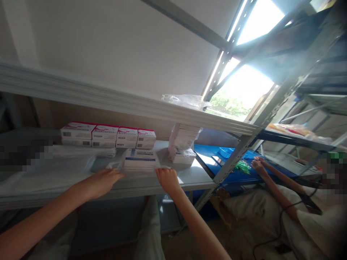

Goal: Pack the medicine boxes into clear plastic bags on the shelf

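Observation:
A small stack of white boxes with blue bands [139, 160] lies on the grey shelf in front of me. Clear plastic, seemingly a bag [116, 164], shows on both sides of this stack; how far it wraps the boxes is hard to make out. My left hand [107, 180] is closed on the plastic at the left of the stack. At the right front corner, my right hand [168, 180] pinches the plastic with its fingers closed. Just behind stand white and pink boxes [105, 135] in two layers. Flat clear plastic bags [51, 169] lie to the left.
A plastic-wrapped stack of boxes [184, 142] stands at right on the grey shelf [195, 177]. An upper shelf edge [121, 108] crosses above, carrying crumpled plastic [187, 100]. A metal upright [238, 155] separates me from a co-worker's hands [258, 164], near green items [242, 167] on a blue shelf.

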Demonstrator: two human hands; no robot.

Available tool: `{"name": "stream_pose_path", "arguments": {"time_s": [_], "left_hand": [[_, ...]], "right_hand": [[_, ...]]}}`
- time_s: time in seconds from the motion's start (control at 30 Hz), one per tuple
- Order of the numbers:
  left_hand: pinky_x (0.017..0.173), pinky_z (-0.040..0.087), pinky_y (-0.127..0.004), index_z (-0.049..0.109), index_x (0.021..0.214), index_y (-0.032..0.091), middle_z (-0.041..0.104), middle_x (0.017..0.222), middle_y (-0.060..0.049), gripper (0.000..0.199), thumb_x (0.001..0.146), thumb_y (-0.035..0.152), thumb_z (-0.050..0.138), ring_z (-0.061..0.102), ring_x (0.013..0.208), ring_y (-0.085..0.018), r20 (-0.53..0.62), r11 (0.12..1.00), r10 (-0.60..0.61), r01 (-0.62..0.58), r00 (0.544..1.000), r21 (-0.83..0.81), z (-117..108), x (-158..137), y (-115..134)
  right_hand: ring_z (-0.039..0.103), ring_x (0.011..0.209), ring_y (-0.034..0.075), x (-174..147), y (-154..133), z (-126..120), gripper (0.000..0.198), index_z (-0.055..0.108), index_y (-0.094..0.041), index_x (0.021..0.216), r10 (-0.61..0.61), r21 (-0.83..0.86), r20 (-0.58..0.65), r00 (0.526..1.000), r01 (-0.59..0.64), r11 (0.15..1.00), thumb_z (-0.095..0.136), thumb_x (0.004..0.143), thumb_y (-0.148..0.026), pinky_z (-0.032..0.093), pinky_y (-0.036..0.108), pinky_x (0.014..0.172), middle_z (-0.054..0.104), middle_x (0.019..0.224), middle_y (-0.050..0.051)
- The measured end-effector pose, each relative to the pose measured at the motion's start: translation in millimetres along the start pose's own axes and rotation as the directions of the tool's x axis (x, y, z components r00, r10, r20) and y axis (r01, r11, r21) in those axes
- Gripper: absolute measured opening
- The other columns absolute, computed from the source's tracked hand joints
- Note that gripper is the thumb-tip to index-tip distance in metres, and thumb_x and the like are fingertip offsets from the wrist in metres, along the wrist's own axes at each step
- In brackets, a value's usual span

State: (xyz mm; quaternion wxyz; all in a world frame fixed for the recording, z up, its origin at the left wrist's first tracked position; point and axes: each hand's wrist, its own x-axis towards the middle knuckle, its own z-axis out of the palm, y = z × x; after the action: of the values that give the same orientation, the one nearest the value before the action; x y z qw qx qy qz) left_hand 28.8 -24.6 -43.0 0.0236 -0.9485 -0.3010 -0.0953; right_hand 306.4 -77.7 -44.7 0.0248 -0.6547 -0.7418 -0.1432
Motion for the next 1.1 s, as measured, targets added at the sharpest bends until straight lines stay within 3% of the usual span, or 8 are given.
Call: {"name": "stream_pose_path", "arguments": {"time_s": [0.13, 0.3, 0.4, 0.53, 0.67, 0.83, 0.93, 1.1], "left_hand": [[0.091, 0.043, -0.032, 0.061, 0.119, 0.02, 0.068, 0.113, -0.006, 0.053, 0.078, -0.001, 0.034, 0.062, 0.104, -0.021, -0.065, 0.998, 0.04, -0.038, 0.997, 0.041, -7, -4, 21], [0.091, 0.041, -0.037, 0.065, 0.103, 0.019, 0.069, 0.102, -0.007, 0.032, 0.086, 0.007, 0.04, 0.059, 0.101, -0.023, -0.173, 0.992, 0.085, -0.066, 0.981, 0.109, -35, 8, 74], [0.085, 0.044, -0.036, 0.063, 0.087, 0.017, 0.067, 0.085, -0.006, 0.024, 0.086, 0.008, 0.041, 0.059, 0.09, -0.022, -0.16, 0.996, 0.082, -0.078, 0.984, 0.033, -30, 24, 81], [0.086, 0.045, -0.036, 0.06, 0.087, 0.016, 0.063, 0.089, -0.006, 0.024, 0.085, 0.006, 0.038, 0.057, 0.093, -0.021, -0.228, 0.995, -0.032, 0.01, 0.973, -0.1, 3, 47, 51], [0.094, 0.042, -0.037, 0.056, 0.104, 0.017, 0.057, 0.107, -0.008, 0.036, 0.08, 0.0, 0.036, 0.051, 0.106, -0.021, -0.262, 0.99, -0.072, 0.036, 0.962, -0.138, 31, 57, 17], [0.098, 0.039, -0.039, 0.049, 0.12, 0.021, 0.049, 0.123, -0.01, 0.046, 0.081, 0.0, 0.036, 0.044, 0.119, -0.023, -0.311, 0.989, -0.08, 0.037, 0.947, -0.142, 38, 63, -7], [0.1, 0.036, -0.041, 0.048, 0.122, 0.02, 0.05, 0.128, -0.011, 0.041, 0.082, 0.009, 0.048, 0.044, 0.122, -0.026, -0.239, 0.987, -0.131, 0.104, 0.962, -0.121, 37, 68, -20], [0.104, 0.033, -0.039, 0.038, 0.133, 0.017, 0.044, 0.141, -0.014, 0.061, 0.077, 0.015, 0.06, 0.042, 0.128, -0.027, -0.081, 0.97, -0.204, 0.19, 0.976, -0.153, 30, 79, -41]], "right_hand": [[0.068, 0.08, 0.027, -8, -23, -6, 0.037, 0.068, -0.012, 0.093, 0.142, 0.026, 0.075, 0.987, -0.145, 0.989, 0.033, 0.098, -0.021, 0.051, 0.038, 0.069, 0.071, 0.082, 0.016], [0.045, 0.126, 0.034, -24, -67, -33, 0.029, 0.064, -0.012, 0.112, 0.038, 0.027, -0.137, 0.99, -0.034, 0.999, 0.05, 0.088, -0.01, 0.032, 0.056, 0.105, 0.058, 0.127, 0.019], [0.048, 0.121, 0.031, -28, -84, -37, 0.028, 0.065, -0.013, 0.108, -0.007, 0.162, -0.104, 0.995, 0.024, 0.987, 0.049, 0.086, -0.009, 0.04, 0.05, 0.101, 0.059, 0.123, 0.017], [0.058, 0.105, 0.021, -10, -79, -20, 0.032, 0.064, -0.017, 0.107, 0.089, 0.395, -0.074, 0.993, -0.053, 0.917, 0.038, 0.091, -0.008, 0.052, 0.032, 0.079, 0.063, 0.112, 0.01], [0.051, 0.114, 0.02, 19, -54, 0, 0.028, 0.064, -0.018, 0.107, 0.163, 0.442, -0.195, 0.967, -0.062, 0.895, 0.042, 0.091, -0.012, 0.046, 0.031, 0.091, 0.059, 0.122, 0.008], [0.051, 0.111, 0.027, 40, -28, 2, 0.029, 0.062, -0.021, 0.114, 0.188, 0.375, -0.187, 0.964, -0.106, 0.921, 0.057, 0.086, -0.025, 0.041, 0.04, 0.092, 0.063, 0.114, 0.008], [0.049, 0.116, 0.028, 51, -15, 8, 0.046, 0.054, -0.022, 0.125, 0.186, 0.411, -0.112, 0.976, -0.125, 0.903, 0.064, 0.081, -0.03, 0.037, 0.043, 0.097, 0.059, 0.123, 0.009], [0.043, 0.126, 0.025, 78, 9, 35, 0.07, 0.042, -0.022, 0.135, 0.087, 0.63, 0.023, 0.996, -0.082, 0.773, 0.072, 0.073, -0.032, 0.033, 0.042, 0.105, 0.048, 0.137, 0.009]]}}
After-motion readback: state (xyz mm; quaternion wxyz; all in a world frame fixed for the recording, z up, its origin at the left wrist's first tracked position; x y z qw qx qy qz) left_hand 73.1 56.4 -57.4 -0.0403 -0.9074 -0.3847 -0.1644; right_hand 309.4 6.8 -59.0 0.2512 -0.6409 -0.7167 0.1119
